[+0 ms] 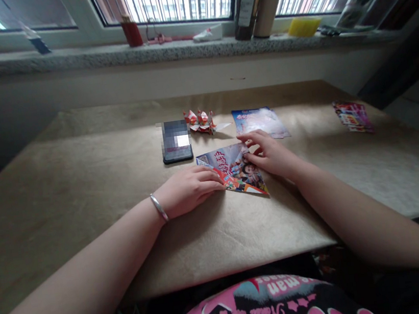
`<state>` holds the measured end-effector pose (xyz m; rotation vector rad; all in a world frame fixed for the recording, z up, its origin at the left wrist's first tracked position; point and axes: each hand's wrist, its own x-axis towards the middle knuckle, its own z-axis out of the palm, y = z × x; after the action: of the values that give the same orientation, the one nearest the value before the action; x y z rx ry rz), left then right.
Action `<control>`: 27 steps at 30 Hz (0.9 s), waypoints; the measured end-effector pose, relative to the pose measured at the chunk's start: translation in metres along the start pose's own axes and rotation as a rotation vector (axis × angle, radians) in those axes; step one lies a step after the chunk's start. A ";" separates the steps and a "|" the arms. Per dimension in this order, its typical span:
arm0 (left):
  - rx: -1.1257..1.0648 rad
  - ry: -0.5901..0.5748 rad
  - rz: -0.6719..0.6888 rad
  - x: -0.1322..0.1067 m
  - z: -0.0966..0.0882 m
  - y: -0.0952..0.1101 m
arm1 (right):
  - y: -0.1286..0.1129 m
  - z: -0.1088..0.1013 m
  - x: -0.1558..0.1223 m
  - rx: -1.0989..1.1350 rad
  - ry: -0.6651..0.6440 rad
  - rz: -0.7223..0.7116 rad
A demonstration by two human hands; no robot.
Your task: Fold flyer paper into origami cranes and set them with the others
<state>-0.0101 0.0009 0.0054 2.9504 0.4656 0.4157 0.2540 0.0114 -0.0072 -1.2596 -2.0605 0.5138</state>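
Observation:
A folded sheet of printed paper (238, 166), roughly triangular, lies on the table in front of me. My left hand (194, 187), with a silver bracelet (158, 207) at the wrist, rests flat on its left lower edge, fingers stretched out. On the paper's right upper edge lies my right hand (266, 152), its fingers spread and slightly bent, touching the sheet. Just beyond the paper is a phone (176, 146) with a blurred screen. Next to it stands a small red and white folded paper figure (202, 123).
Flat printed sheets (259, 122) lie behind my right hand. Farther right is a stack of colourful printed papers (353, 116). The windowsill (104, 57) behind the table (64, 196) holds a red container (132, 32), a dark lidded container (247, 8) and a yellow item (304, 26).

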 end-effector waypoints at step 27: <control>0.138 0.066 -0.085 -0.005 0.001 -0.007 | 0.006 -0.003 -0.002 0.066 -0.117 0.269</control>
<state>-0.0158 0.0059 0.0018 3.0418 0.6510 0.4910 0.2608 0.0127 -0.0094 -1.5074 -1.9595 0.7878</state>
